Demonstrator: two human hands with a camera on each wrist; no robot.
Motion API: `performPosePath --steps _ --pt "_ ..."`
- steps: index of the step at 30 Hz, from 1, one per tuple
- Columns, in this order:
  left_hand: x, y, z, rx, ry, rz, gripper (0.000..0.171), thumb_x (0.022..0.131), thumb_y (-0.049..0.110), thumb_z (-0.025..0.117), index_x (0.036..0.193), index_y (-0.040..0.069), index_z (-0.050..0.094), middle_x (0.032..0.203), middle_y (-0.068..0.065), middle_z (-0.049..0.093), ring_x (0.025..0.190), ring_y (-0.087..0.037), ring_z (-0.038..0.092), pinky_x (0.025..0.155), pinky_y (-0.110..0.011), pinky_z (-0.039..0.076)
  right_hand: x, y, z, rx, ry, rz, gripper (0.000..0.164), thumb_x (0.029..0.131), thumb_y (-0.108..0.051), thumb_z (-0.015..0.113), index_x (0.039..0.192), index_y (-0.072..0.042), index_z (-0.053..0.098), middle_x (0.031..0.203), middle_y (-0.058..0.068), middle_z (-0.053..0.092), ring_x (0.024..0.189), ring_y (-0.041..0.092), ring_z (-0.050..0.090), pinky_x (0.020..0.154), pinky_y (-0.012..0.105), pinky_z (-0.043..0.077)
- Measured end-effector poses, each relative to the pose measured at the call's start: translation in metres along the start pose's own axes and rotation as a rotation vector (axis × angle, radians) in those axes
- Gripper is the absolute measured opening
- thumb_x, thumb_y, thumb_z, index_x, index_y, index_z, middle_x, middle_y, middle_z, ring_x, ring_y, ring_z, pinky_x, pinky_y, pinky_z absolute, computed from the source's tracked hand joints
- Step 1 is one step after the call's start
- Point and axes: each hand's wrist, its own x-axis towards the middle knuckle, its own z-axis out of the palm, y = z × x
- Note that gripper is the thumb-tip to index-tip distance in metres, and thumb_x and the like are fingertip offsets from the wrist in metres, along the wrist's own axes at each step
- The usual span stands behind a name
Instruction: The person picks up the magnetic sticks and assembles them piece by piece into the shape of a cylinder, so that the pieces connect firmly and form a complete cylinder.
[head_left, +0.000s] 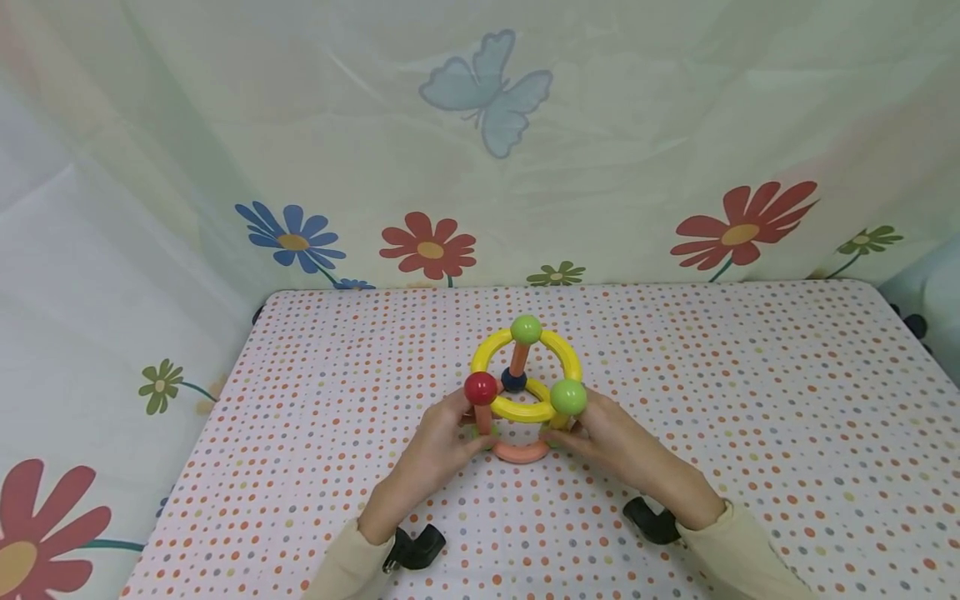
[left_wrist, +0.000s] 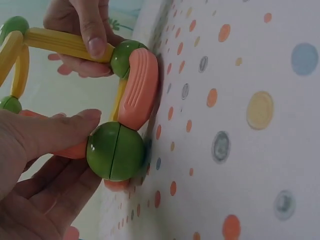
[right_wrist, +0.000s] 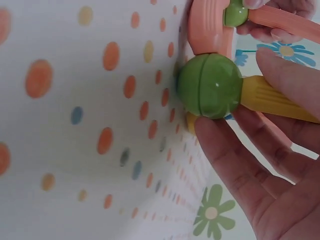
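Observation:
A ball-and-stick construction toy (head_left: 521, 412) stands on the table between both hands. Yellow curved rods form its upper ring, joined by a red ball (head_left: 481, 388) and two green balls. Beneath are an orange curved rod (head_left: 521, 453), a dark blue ball (head_left: 513, 381) and lower green balls. My left hand (head_left: 438, 437) grips the left upright, an orange stick, with the thumb just above a lower green ball (left_wrist: 115, 151). On the other side, my right hand (head_left: 615, 433) holds a yellow stick (right_wrist: 275, 99), its fingertips touching another lower green ball (right_wrist: 210, 85).
A dotted cloth covers the table (head_left: 360, 358). Behind its far edge hangs a curtain (head_left: 622, 125) printed with flowers and a butterfly, which continues along the left side. Black straps sit at both wrists.

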Motion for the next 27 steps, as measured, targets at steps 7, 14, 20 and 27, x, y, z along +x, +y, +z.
performPosePath --steps 7,14,20,27 --pt "-0.0011 -0.0001 0.0004 -0.008 0.023 0.006 0.046 0.083 -0.011 0.082 0.126 -0.002 0.067 0.134 -0.015 0.068 0.111 -0.023 0.07 0.094 -0.032 0.058 0.0003 -0.0009 -0.0022 -0.036 -0.024 -0.03 0.041 0.092 -0.009 0.081 0.13 -0.003 0.066 0.102 0.001 0.066 0.082 0.01 0.055 0.068 0.027 0.052" --pt "-0.0011 0.0005 0.0003 0.021 0.047 0.014 0.049 0.082 -0.009 0.085 0.127 -0.002 0.068 0.121 -0.011 0.071 0.105 -0.023 0.072 0.091 -0.032 0.059 0.0023 -0.0022 -0.0038 -0.063 -0.036 -0.022 0.031 0.092 -0.01 0.081 0.12 -0.007 0.069 0.103 0.001 0.067 0.084 0.012 0.056 0.071 0.029 0.053" --pt "0.0008 0.0002 0.0018 0.015 0.043 0.025 0.024 0.081 -0.01 0.085 0.095 0.0 0.068 0.126 -0.016 0.07 0.108 -0.026 0.072 0.091 -0.029 0.058 0.0031 -0.0009 -0.0034 -0.071 -0.042 -0.004 0.018 0.092 -0.01 0.081 0.106 -0.01 0.07 0.1 0.001 0.065 0.084 0.013 0.056 0.07 0.029 0.052" --pt "0.0015 0.0006 0.0018 0.046 0.034 0.037 0.04 0.08 -0.01 0.086 0.114 0.0 0.069 0.111 -0.009 0.071 0.104 -0.024 0.072 0.091 -0.028 0.058 -0.0019 0.0027 0.0014 -0.045 -0.001 0.023 0.035 0.088 -0.01 0.085 0.117 -0.005 0.067 0.111 0.007 0.064 0.094 0.017 0.062 0.078 0.034 0.057"
